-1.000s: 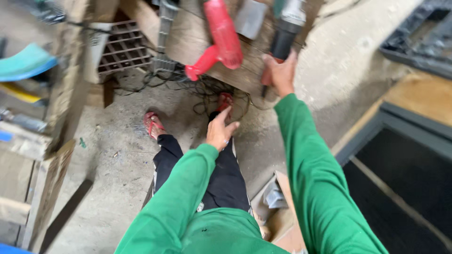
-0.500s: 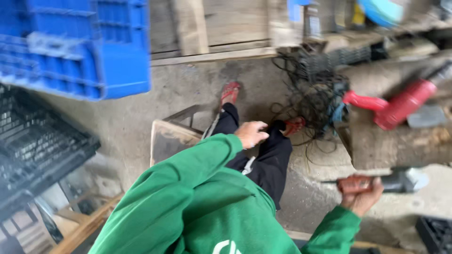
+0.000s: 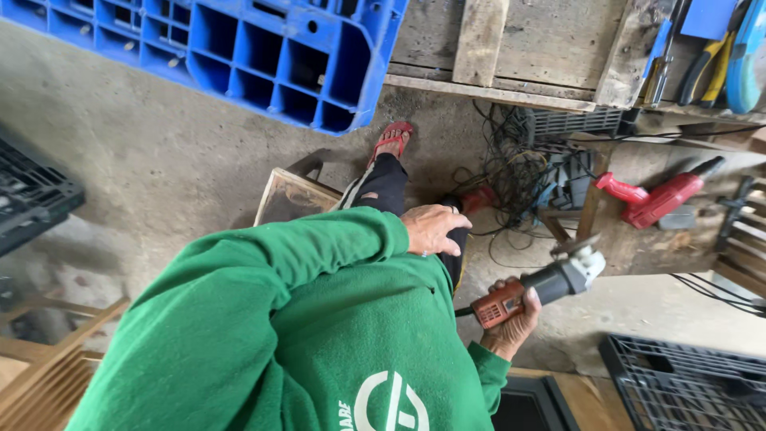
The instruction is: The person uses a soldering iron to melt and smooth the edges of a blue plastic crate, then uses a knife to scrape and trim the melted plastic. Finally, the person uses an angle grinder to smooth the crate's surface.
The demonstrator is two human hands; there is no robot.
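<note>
Close up, the person's green sweatshirt fills the lower middle of the view, both sleeves reaching forward over the concrete floor (image 3: 159, 160). The right hand (image 3: 511, 319) is wrapped firmly round the orange rear body of an angle grinder (image 3: 542, 289), fingers curled underneath; the tool's grey head and thin disc point up and to the right, held in the air above the floor, just short of a low wooden bench (image 3: 638, 247). A dark cord runs from the grinder's tail back toward the sweatshirt. The left hand (image 3: 435, 229) holds nothing: it lies loosely curled, fingers bent, resting on the person's dark trouser leg at the knee.

Beyond the hands, a red sandal (image 3: 391, 142) shows on one foot stretched forward, with a small wooden-framed box (image 3: 291, 195) just beside that leg. A tangle of black cables (image 3: 511, 172) lies on the floor near the bench's left edge. On the bench top, well apart from the grinder, lies a red power drill (image 3: 658, 198).

Farther off, a blue plastic pallet (image 3: 263, 56) leans across the upper left, and pale wooden planks (image 3: 527, 40) run behind it. Black plastic crates (image 3: 686, 391) sit at the lower right corner and far left edge.
</note>
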